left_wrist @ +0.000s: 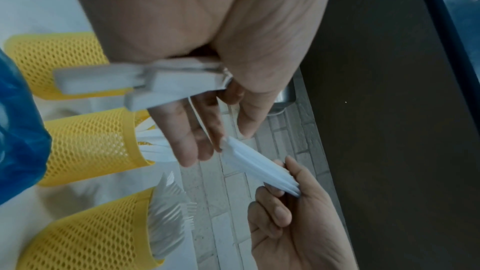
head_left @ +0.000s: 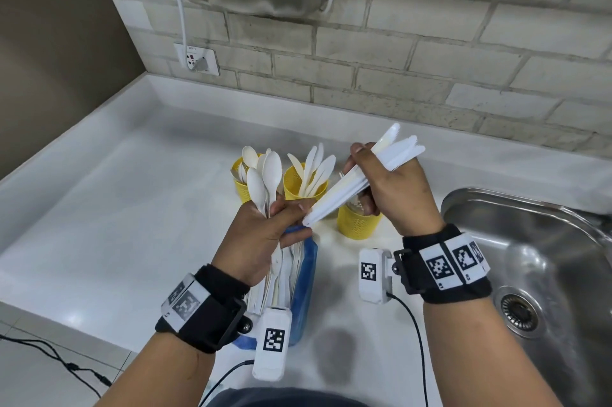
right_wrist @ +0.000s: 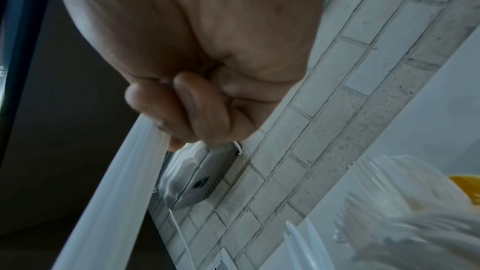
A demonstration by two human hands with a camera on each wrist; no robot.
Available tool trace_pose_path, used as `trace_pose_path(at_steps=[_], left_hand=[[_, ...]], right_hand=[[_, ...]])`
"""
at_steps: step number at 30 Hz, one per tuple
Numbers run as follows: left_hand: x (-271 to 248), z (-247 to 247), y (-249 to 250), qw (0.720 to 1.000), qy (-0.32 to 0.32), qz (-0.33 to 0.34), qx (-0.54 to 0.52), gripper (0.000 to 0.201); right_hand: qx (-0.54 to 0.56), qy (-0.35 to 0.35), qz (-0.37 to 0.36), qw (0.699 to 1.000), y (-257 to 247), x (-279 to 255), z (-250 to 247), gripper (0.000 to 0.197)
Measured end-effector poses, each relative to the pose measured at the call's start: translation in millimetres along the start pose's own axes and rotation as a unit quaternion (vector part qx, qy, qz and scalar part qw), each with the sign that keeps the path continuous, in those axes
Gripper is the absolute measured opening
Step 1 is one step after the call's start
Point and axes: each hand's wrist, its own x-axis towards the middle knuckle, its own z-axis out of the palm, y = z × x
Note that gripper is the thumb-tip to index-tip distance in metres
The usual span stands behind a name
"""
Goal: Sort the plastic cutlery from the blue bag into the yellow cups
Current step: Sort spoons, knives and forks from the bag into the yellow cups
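Two bunches pre-sorted: left hand (head_left: 261, 234) grips spoons (head_left: 265, 181), right hand (head_left: 394, 191) clenches knives (head_left: 371, 168), likely for middle yellow cup (head_left: 299, 184)

Bench (head_left: 116, 207): smooth glossy white; sink (head_left: 546, 257) at 3 o'clock: brushed shiny metal; cups (head_left: 359, 224): matt yellow plastic mesh; cutlery (head_left: 381, 168): smooth white plastic; bag (head_left: 306, 274): glossy translucent blue plastic; wall (head_left: 430, 58): rough matt brick.

Head downward; wrists close, cups (left_wrist: 85, 147) shared
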Motion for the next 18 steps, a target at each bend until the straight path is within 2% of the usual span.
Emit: trace_pose_path(at_steps=[2,6,10,13,18], left_hand=[[1,-1,2,0.999,0.037,0.005,0.015,0.016],[3,-5,3,0.993,0.108,0.034,0.029,0.02],[3,-9,4,0.993,0.112,0.026,0.027,0.039],[3,-8,5,0.995,0.097,0.027,0.022,0.045],[4,-9,5,0.996,0.084,0.025,0.024,0.041]], right_hand=[[0.008,0.026,-0.004,1.0,1,4,-2,0.038],[0.014,0.098,-0.019,0.995,1,15,-7,0.038],[0.003,0.136,-0.041,0.99,6,32,-3,0.034],[-0.041,0.121,-0.049,0.991,13,48,11,0.034],[-0.159,0.053,-0.061,0.984,29,70,39,0.04]])
